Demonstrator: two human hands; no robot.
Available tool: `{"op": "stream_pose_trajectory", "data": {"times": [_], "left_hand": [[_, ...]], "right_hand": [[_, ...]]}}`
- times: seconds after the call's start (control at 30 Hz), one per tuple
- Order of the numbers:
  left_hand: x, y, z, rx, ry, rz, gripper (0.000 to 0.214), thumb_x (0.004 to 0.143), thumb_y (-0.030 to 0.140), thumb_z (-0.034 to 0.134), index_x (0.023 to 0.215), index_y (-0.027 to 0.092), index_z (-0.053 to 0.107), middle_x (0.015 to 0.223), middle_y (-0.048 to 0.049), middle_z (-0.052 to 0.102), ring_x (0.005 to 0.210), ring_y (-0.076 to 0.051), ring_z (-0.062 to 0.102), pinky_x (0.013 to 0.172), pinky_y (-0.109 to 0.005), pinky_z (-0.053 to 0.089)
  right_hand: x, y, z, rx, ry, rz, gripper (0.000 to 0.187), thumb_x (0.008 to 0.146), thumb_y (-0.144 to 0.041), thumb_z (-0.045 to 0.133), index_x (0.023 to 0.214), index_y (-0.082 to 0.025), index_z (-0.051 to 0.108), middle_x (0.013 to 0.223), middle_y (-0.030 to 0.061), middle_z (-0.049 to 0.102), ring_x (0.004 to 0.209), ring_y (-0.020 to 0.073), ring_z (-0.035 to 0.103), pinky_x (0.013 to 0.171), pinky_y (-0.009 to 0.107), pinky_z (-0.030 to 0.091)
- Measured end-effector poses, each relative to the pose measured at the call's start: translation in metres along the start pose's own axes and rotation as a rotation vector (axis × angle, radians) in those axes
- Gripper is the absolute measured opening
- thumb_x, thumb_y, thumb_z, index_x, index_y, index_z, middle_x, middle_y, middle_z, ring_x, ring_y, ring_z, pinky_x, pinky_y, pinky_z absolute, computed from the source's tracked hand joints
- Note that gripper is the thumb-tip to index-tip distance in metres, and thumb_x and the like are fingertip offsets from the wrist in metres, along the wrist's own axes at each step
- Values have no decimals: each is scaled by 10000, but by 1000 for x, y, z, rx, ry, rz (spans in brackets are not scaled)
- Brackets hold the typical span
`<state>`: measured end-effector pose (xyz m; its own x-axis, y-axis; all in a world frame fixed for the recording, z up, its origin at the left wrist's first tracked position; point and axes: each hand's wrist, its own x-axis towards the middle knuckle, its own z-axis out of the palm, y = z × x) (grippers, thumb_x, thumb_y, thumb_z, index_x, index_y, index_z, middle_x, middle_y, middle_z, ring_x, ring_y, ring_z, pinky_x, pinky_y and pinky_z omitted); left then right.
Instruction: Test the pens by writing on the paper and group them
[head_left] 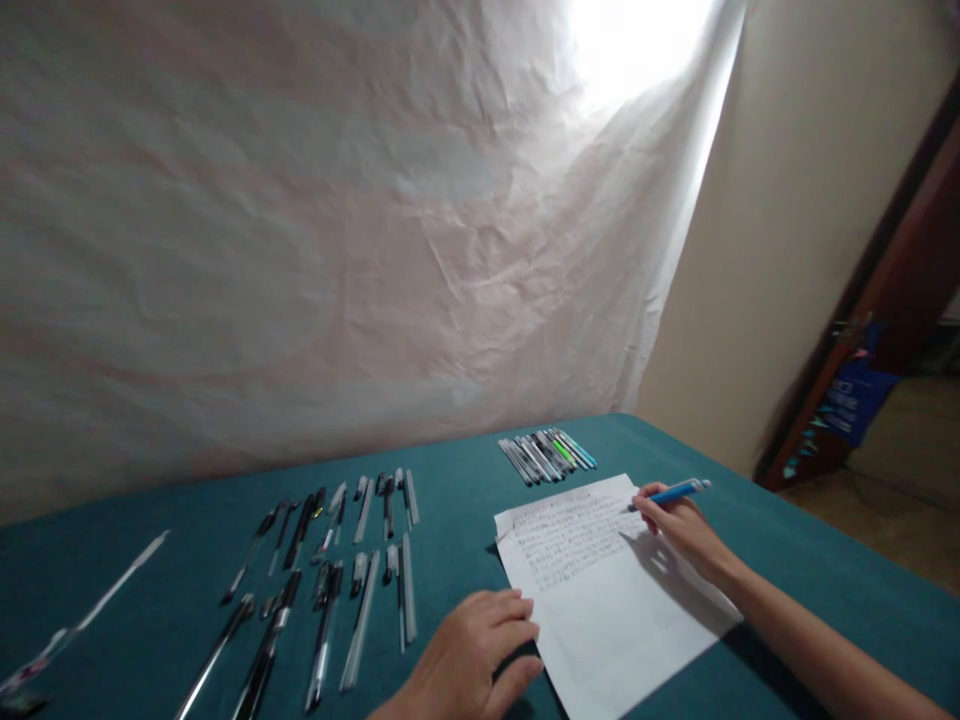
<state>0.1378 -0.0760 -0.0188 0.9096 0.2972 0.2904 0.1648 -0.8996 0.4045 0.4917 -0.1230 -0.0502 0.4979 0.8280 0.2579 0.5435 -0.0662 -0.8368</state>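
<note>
A white sheet of paper point(615, 600) with handwritten lines on its upper half lies on the teal table point(787, 540). My right hand point(679, 525) is closed round a blue pen point(671, 492), its tip on the paper's top right part. My left hand point(472, 655) rests flat on the table, fingers stretched out, fingertips touching the paper's left edge.
Several black and clear pens and loose caps point(337, 580) lie spread on the table's left. A tidy row of pens point(547, 455), some green and blue, lies beyond the paper. A white sheet point(337, 230) hangs behind. A doorway point(870, 350) opens at right.
</note>
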Motion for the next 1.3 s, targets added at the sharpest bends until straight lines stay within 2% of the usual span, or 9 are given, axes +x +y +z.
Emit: {"op": "stream_pose_trajectory", "data": {"times": [0.13, 0.2, 0.37, 0.53, 0.83, 1.03, 1.3], "left_hand": [[0, 0, 1, 18, -1, -13, 251, 863, 278, 498, 1085, 222, 601, 1174, -57, 607, 1102, -220, 531, 940, -376, 407], [0, 1, 2, 17, 0, -17, 252, 867, 280, 494, 1091, 230, 599, 1182, -52, 603, 1098, -216, 532, 938, -369, 408], [0, -1, 1, 20, -23, -25, 257, 887, 287, 464, 1107, 244, 589, 1203, -47, 588, 1105, -214, 525, 947, -374, 402], [0, -3, 2, 16, -36, -31, 253, 897, 291, 447, 1104, 251, 587, 1222, -38, 573, 1121, -210, 510, 956, -379, 394], [0, -2, 3, 3, -11, -26, 251, 896, 257, 447, 1100, 240, 591, 1206, -45, 583, 1106, -209, 519, 948, -375, 401], [1, -2, 2, 3, -21, -37, 249, 894, 260, 454, 1101, 247, 594, 1209, -36, 581, 1108, -207, 518, 948, -371, 405], [0, -3, 3, 11, -26, -34, 250, 892, 260, 459, 1104, 252, 592, 1210, -32, 581, 1118, -204, 515, 954, -373, 403]], "right_hand": [[-1, 22, -10, 45, -10, 37, 234, 766, -398, 501, 821, -176, 551, 553, -22, 556, 486, 127, 504, 471, 236, 390], [-3, 27, -10, 48, -22, 25, 220, 768, -393, 491, 789, -180, 541, 549, -21, 559, 482, 122, 501, 469, 232, 386], [-4, 34, -11, -82, 58, 12, 168, 758, -336, 475, 663, -197, 485, 454, -52, 492, 406, 106, 448, 420, 220, 335], [-2, 40, -15, -174, 113, -3, 173, 758, -316, 454, 626, -205, 453, 433, -63, 459, 402, 105, 440, 432, 224, 329], [-2, 36, -15, -195, 103, -63, 161, 724, -312, 488, 607, -204, 466, 471, -54, 456, 461, 112, 438, 481, 242, 333], [-3, 34, -14, -170, 103, -62, 150, 711, -310, 485, 605, -206, 464, 438, -59, 435, 425, 109, 415, 435, 234, 308], [-3, 34, -14, -156, 112, -85, 146, 702, -300, 487, 595, -201, 469, 466, -58, 425, 449, 102, 400, 449, 231, 308]]}}
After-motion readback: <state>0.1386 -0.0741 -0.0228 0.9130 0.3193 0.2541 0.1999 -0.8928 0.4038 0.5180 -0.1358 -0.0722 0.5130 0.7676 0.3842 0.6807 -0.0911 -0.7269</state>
